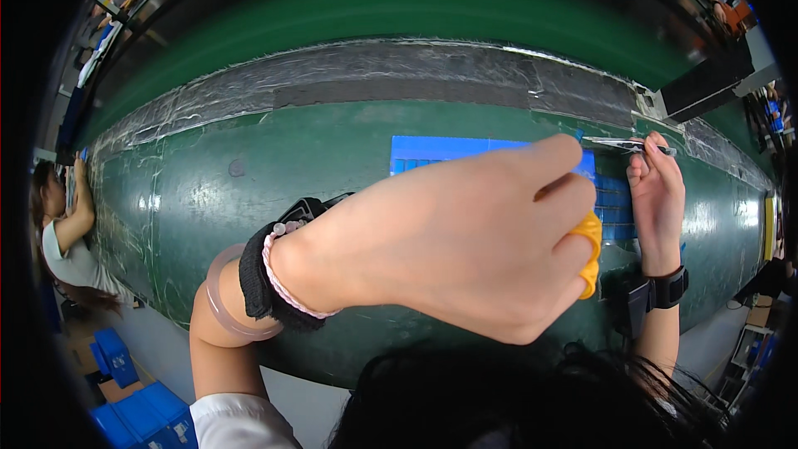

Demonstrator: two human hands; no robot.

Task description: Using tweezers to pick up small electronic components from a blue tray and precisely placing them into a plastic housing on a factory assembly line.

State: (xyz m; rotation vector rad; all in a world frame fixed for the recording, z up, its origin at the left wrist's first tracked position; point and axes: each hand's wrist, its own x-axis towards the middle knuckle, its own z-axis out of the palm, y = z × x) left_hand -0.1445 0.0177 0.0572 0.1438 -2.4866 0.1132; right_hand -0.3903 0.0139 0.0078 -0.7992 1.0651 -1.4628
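My left hand (pixel 465 241) reaches across the middle, its back to the view and its fingers curled closed. Its index finger points at a small blue piece (pixel 579 135); whether the fingers pinch that piece is hidden. Wrinkled yellow rubbery material (pixel 590 254) shows at the ends of its lower fingers. To the right, my right hand (pixel 661 191) is raised with thumb and fingers closed on silver tweezers (pixel 619 143). The tweezers' tips point left, at the blue piece. Behind my left hand lies a blue compartment tray (pixel 615 199), partly covered.
The green work surface (pixel 216 216) has a dark taped strip (pixel 349 75) along its far side. Beyond runs a blurred green belt (pixel 349 12). A black post (pixel 706 87) stands far right. Blue bins (pixel 145 416) sit lower left. Another person (pixel 71 224) works at the left.
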